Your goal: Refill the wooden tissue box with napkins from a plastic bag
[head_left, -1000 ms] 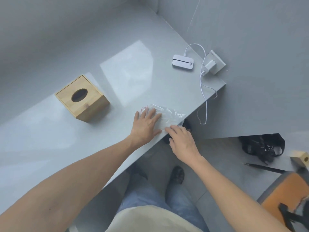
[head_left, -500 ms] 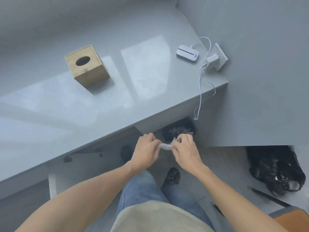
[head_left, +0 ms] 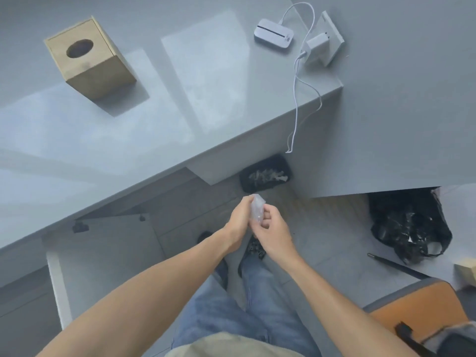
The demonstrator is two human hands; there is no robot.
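Note:
The wooden tissue box (head_left: 88,59) stands on the grey counter (head_left: 154,119) at the far left, its oval hole dark on top. Below the counter's front edge, above the floor, my left hand (head_left: 238,221) and my right hand (head_left: 273,229) are pressed together around a crumpled clear plastic bag (head_left: 256,210). The bag is squeezed into a small upright wad between the fingers of both hands. I cannot tell whether anything is inside it.
A black bin (head_left: 265,173) with crumpled scraps sits under the counter just beyond my hands. A white device (head_left: 273,36), a charger (head_left: 318,48) and a hanging cable (head_left: 297,104) are at the counter's right end. A black bag (head_left: 409,225) lies on the floor; an orange chair (head_left: 417,313) is at the right.
Both hands took the plastic bag off the counter, pulled it down over the floor and squeezed it from a flat sheet into a tight wad.

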